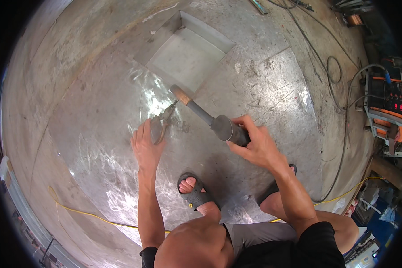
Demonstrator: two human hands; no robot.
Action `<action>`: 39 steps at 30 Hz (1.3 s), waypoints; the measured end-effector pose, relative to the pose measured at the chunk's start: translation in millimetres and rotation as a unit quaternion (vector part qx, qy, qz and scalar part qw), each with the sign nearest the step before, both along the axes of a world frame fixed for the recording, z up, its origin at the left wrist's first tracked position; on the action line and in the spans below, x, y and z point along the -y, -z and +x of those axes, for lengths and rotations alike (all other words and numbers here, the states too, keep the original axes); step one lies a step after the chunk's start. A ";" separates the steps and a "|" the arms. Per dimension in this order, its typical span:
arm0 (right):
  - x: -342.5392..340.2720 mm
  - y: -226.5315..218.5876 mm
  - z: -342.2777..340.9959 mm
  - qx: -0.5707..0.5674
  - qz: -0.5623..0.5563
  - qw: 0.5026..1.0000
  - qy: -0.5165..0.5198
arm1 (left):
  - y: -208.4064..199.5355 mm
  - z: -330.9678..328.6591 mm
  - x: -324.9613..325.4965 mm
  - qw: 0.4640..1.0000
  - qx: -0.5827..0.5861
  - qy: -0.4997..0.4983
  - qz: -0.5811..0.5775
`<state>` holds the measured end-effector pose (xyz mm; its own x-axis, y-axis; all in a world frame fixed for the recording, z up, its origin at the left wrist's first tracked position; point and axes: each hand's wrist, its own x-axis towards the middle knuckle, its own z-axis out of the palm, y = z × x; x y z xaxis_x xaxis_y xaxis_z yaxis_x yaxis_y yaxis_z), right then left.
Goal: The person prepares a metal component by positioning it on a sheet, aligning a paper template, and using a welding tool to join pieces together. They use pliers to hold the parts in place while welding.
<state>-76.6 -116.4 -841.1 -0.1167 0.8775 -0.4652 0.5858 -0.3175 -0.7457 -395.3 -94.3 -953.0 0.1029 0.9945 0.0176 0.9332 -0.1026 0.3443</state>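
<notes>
My right hand [259,143] is wrapped round the dark cylindrical body of a welding torch [203,112]. Its narrower grey neck ends in a copper-brown nozzle with a dark tip, pointing up and left. In my left hand [146,145] is a pair of pliers [166,118], its grey jaws angled toward the nozzle. The jaw tips come close to the nozzle's end; I cannot tell whether they touch. Part of the pliers' handles is hidden by my fingers. Beyond both tools an open, square sheet-metal box [207,31] lies on a large metal sheet [102,98].
A welding machine [388,100] with lit red displays stands at the right, with black cables [346,120] running along the floor. A yellow cord [87,213] crosses behind my sandalled feet [194,192]. Metal lengths [29,210] lie along the left edge.
</notes>
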 end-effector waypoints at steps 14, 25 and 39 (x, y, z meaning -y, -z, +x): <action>-9.2 35.7 -8.1 -0.049 -0.014 0.999 0.005 | -20.9 14.1 -6.2 0.999 -0.026 -0.019 -0.030; 2.1 88.3 -17.0 -0.078 -0.047 0.993 0.079 | -35.9 26.1 -12.9 0.996 -0.072 -0.026 -0.053; 2.3 104.3 -22.2 -0.095 -0.070 0.989 0.091 | -40.4 32.9 -21.7 0.989 -0.120 -0.023 -0.082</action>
